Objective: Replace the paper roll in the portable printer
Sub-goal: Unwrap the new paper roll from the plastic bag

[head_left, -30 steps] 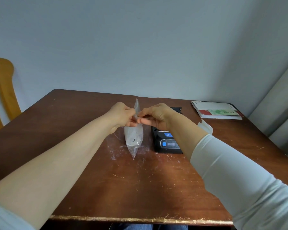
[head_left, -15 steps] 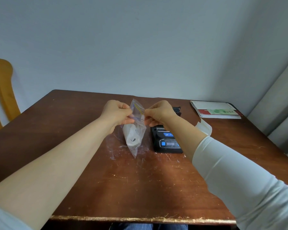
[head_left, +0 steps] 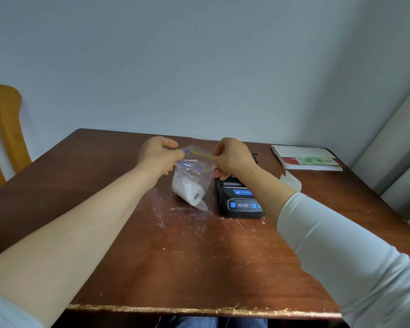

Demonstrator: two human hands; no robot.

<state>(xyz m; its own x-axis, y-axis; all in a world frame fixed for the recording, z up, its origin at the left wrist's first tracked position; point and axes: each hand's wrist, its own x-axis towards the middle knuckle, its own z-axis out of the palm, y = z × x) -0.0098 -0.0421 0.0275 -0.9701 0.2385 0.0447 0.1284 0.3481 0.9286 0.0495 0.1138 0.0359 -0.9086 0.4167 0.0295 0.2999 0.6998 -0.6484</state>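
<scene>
Your left hand (head_left: 158,153) and right hand (head_left: 232,156) each pinch 1 lip of the zip bag (head_left: 195,172) just beside the printer (head_left: 239,198); the paper roll (head_left: 189,191) sits low inside it. Pull too sharply and the bag may tear or tip, spilling the roll across the desk (head_left: 199,268).

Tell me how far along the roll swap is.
Done: little; the printer sits beside the bag. In hand: left hand and right hand pinch the bag's mouth apart, roll inside. Left: take the roll out, load it.
</scene>
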